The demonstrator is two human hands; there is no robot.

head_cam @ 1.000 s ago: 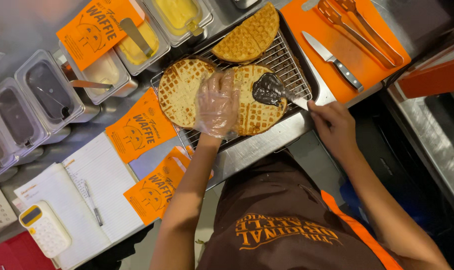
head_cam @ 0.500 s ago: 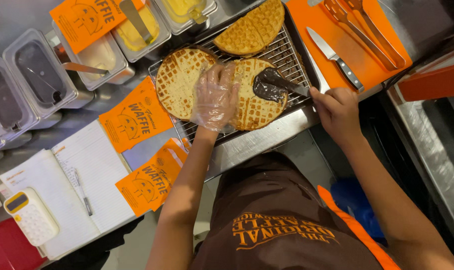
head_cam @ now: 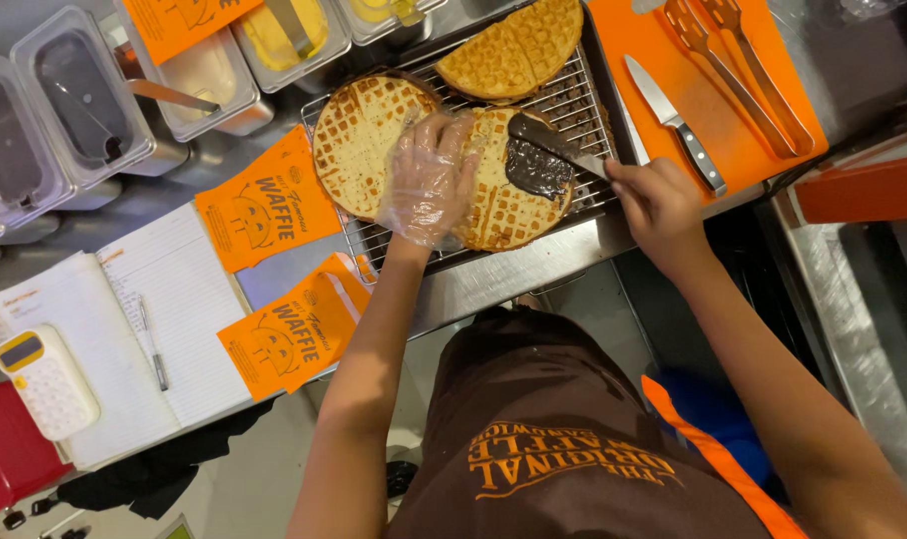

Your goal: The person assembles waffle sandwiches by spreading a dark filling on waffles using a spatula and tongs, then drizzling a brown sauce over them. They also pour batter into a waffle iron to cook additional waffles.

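The right hand (head_cam: 653, 205) is closed around the handle of a spatula (head_cam: 543, 150), whose flat blade lies on a smear of dark chocolate spread (head_cam: 536, 170) on the middle round waffle (head_cam: 508, 195). The left hand (head_cam: 429, 180), in a thin clear plastic glove, presses flat on that waffle's left edge, gripping nothing. The waffle sits near the front edge of the wire rack (head_cam: 583, 110), touching a plain waffle (head_cam: 364, 140) on its left. Pressing too hard could likely crack the crisp, gridded waffle or push spread through the rack's wires. A steel knife (head_cam: 673, 120) lies on the orange board (head_cam: 763, 140) by the counter's right edge.
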